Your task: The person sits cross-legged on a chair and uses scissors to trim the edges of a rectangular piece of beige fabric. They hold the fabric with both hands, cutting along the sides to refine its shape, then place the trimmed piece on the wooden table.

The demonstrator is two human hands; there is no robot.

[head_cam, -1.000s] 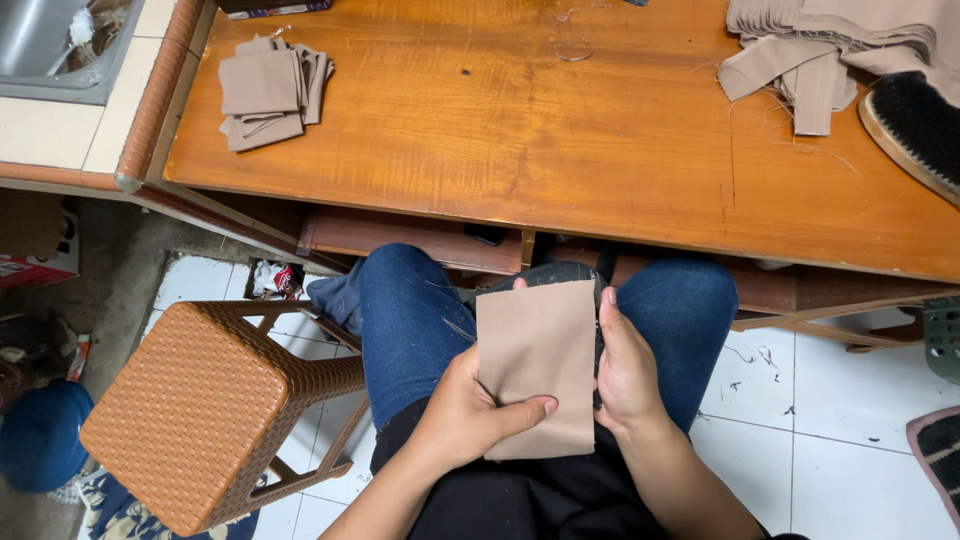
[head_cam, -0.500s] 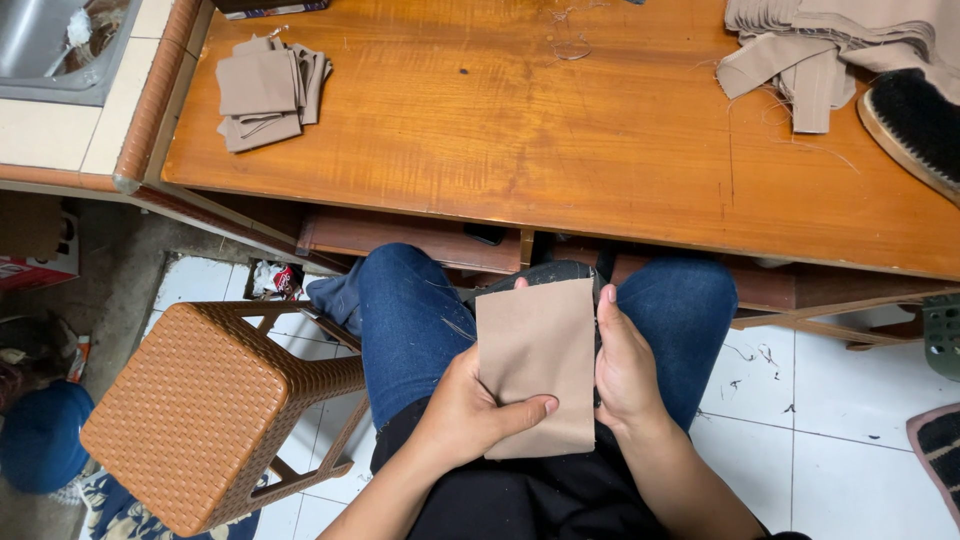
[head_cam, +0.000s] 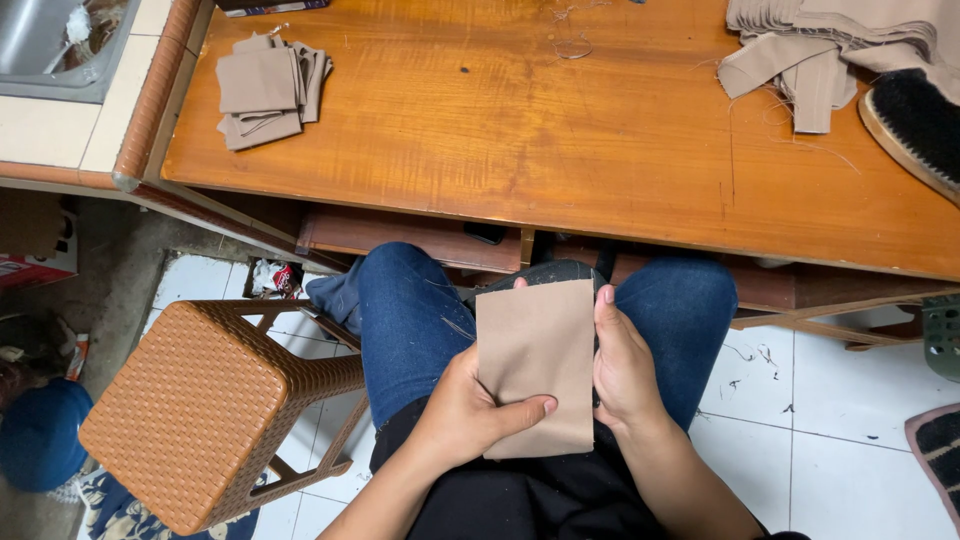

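Observation:
A flat tan rectangular piece of fabric (head_cam: 536,360) is held upright over my lap, above my blue jeans. My left hand (head_cam: 470,410) grips its lower left edge, thumb lying across the front near the bottom. My right hand (head_cam: 625,372) holds the right edge, fingers along the side and behind the piece. Something dark shows just behind the top of the fabric; what it is cannot be told.
A wooden table (head_cam: 560,140) spans the top. A small stack of tan fabric pieces (head_cam: 262,90) lies at its left, a larger heap of tan cloth (head_cam: 830,45) at its right beside a dark brush (head_cam: 915,125). A brown woven stool (head_cam: 195,410) stands left of my knee.

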